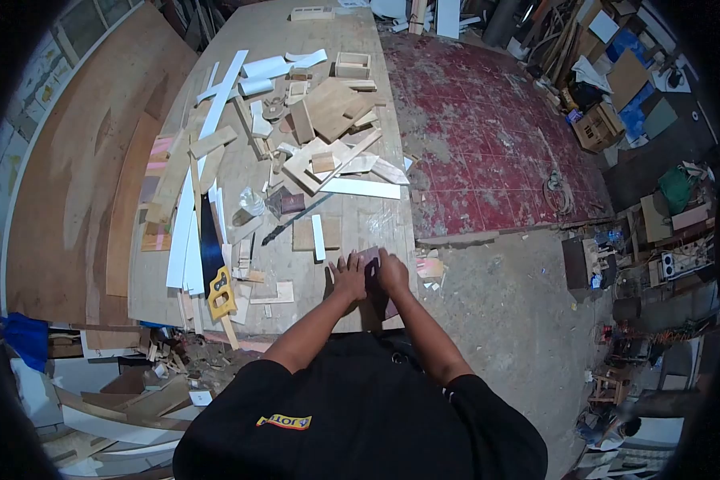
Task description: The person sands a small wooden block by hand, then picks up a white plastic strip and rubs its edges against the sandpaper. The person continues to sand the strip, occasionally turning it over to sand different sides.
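Note:
A dark brown sheet that looks like sandpaper (370, 255) lies at the near right corner of the workbench, between my two hands. My left hand (349, 278) rests flat with its fingers spread, at the left edge of the sheet. Curled fingers of my right hand (393, 273) grip the sheet's right side. More dark brown material (390, 309) shows below, by the bench edge; my forearms and shadow partly hide it. Just beyond my left hand, a white strip (318, 238) lies across a square wooden board (333, 234).
On the workbench (240, 16), a yellow-handled handsaw (220, 292) lies at left beside long white strips (186, 248). Wood offcuts and a plywood piece (336, 108) are heaped further back. A large wooden panel (72, 176) leans at left. Red tiled floor (488, 136) stretches to the right.

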The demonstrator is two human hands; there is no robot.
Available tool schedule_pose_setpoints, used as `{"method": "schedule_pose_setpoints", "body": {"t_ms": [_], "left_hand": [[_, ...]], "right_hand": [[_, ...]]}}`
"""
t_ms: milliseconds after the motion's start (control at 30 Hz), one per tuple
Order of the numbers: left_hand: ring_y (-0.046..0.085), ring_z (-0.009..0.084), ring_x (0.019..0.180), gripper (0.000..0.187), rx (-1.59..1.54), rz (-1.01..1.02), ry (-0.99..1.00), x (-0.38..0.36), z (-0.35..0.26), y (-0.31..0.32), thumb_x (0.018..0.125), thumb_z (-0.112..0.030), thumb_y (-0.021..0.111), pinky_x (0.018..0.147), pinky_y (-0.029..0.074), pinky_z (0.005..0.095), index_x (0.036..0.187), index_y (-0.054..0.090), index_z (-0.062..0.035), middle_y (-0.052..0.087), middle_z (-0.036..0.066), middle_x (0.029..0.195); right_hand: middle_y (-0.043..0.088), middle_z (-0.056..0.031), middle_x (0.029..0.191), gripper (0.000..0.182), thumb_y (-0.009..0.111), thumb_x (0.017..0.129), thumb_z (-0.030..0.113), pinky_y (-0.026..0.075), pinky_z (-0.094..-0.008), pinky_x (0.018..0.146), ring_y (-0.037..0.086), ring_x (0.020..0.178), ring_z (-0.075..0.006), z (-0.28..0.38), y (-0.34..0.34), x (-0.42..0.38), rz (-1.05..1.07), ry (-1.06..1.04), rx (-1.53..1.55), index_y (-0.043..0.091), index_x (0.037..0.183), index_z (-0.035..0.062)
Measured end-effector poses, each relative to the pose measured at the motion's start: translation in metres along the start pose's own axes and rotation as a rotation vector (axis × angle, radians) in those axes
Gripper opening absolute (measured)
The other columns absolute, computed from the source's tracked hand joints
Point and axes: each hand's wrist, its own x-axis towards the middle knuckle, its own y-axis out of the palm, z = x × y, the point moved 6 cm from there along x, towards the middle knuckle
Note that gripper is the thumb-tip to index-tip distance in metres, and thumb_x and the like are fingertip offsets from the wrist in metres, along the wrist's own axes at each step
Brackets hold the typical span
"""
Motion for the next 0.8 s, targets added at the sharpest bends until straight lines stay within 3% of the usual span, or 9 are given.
{"method": "schedule_pose_setpoints", "body": {"t_ms": [100, 200, 267, 300, 367, 400, 467, 733, 800], "left_hand": [[0.010, 0.0454, 0.144, 0.109, 0.010, 0.006, -0.007, 0.002, 0.000, 0.002, 0.071, -0.042, 0.074, 0.110, 0.005, 0.0712, 0.153, 0.011, -0.0085, 0.004, 0.014, 0.161], [0.011, 0.0454, 0.144, 0.109, 0.003, -0.001, -0.013, 0.003, 0.001, 0.001, 0.072, -0.043, 0.073, 0.110, 0.006, 0.0710, 0.153, 0.011, -0.0078, 0.003, 0.015, 0.161], [0.011, 0.0453, 0.144, 0.108, -0.011, -0.011, -0.006, 0.002, -0.001, 0.001, 0.072, -0.043, 0.073, 0.109, 0.006, 0.0710, 0.153, 0.010, -0.0076, 0.003, 0.015, 0.161], [0.012, 0.0456, 0.144, 0.109, -0.018, -0.023, -0.003, 0.002, 0.000, 0.001, 0.072, -0.043, 0.073, 0.110, 0.007, 0.0704, 0.153, 0.010, -0.0073, 0.003, 0.015, 0.160], [0.012, 0.0458, 0.144, 0.110, -0.022, -0.041, -0.002, 0.003, 0.001, 0.001, 0.071, -0.043, 0.074, 0.110, 0.008, 0.0697, 0.153, 0.010, -0.0071, 0.004, 0.016, 0.160], [0.013, 0.0458, 0.144, 0.111, 0.007, -0.020, -0.006, 0.004, 0.001, 0.000, 0.071, -0.043, 0.074, 0.110, 0.008, 0.0701, 0.153, 0.010, -0.0072, 0.004, 0.016, 0.160], [0.013, 0.0458, 0.144, 0.111, 0.032, 0.012, -0.007, 0.004, 0.000, 0.005, 0.070, -0.044, 0.074, 0.110, 0.008, 0.0706, 0.153, 0.010, -0.0073, 0.004, 0.016, 0.160], [0.012, 0.0455, 0.144, 0.110, -0.005, -0.005, 0.003, 0.003, 0.000, 0.002, 0.071, -0.044, 0.073, 0.110, 0.003, 0.0706, 0.154, 0.010, -0.0080, 0.002, 0.015, 0.161], [0.013, 0.0463, 0.143, 0.112, 0.000, 0.006, 0.007, 0.003, -0.003, 0.001, 0.070, -0.045, 0.074, 0.109, 0.005, 0.0712, 0.153, 0.009, -0.0066, 0.002, 0.016, 0.160]], "right_hand": [[0.065, -0.0249, 0.087, 0.023, 0.052, 0.086, 0.013, 0.051, -0.0518, 0.069, 0.065, 0.083, -0.0422, -0.004, 0.008, -0.009, -0.051, 0.007, 0.040, 0.058, 0.107, 0.0055], [0.066, -0.0252, 0.090, 0.024, 0.053, 0.085, 0.013, 0.053, -0.0502, 0.071, 0.066, 0.086, -0.0411, -0.013, 0.008, -0.015, 0.058, 0.013, 0.033, 0.060, 0.107, 0.0052], [0.067, -0.0250, 0.086, 0.023, 0.055, 0.084, 0.012, 0.053, -0.0492, 0.070, 0.067, 0.086, -0.0390, -0.019, 0.021, -0.009, 0.364, -0.092, -0.174, 0.064, 0.104, 0.0038], [0.067, -0.0250, 0.086, 0.023, 0.055, 0.084, 0.012, 0.053, -0.0492, 0.070, 0.067, 0.086, -0.0390, -0.020, 0.016, -0.006, 0.367, -0.089, -0.176, 0.064, 0.104, 0.0038], [0.067, -0.0249, 0.088, 0.024, 0.056, 0.083, 0.012, 0.054, -0.0486, 0.071, 0.067, 0.087, -0.0393, -0.019, 0.017, -0.005, 0.611, -0.046, -0.240, 0.063, 0.104, 0.0031], [0.067, -0.0249, 0.088, 0.024, 0.056, 0.083, 0.012, 0.054, -0.0486, 0.071, 0.067, 0.087, -0.0393, -0.013, 0.016, -0.003, 0.607, -0.050, -0.242, 0.063, 0.104, 0.0031], [0.067, -0.0244, 0.088, 0.023, 0.055, 0.083, 0.012, 0.054, -0.0488, 0.070, 0.067, 0.086, -0.0399, -0.001, -0.008, 0.001, 0.082, 0.015, -0.058, 0.062, 0.104, 0.0041], [0.068, -0.0223, 0.091, 0.020, 0.055, 0.083, 0.012, 0.054, -0.0483, 0.071, 0.068, 0.087, -0.0388, -0.014, 0.000, -0.021, 0.124, 0.052, -0.031, 0.067, 0.099, 0.0066], [0.069, -0.0198, 0.098, 0.019, 0.057, 0.082, 0.011, 0.055, -0.0464, 0.077, 0.068, 0.093, -0.0368, -0.020, 0.010, -0.020, 0.379, 0.030, -0.195, 0.070, 0.095, 0.0060]]}}
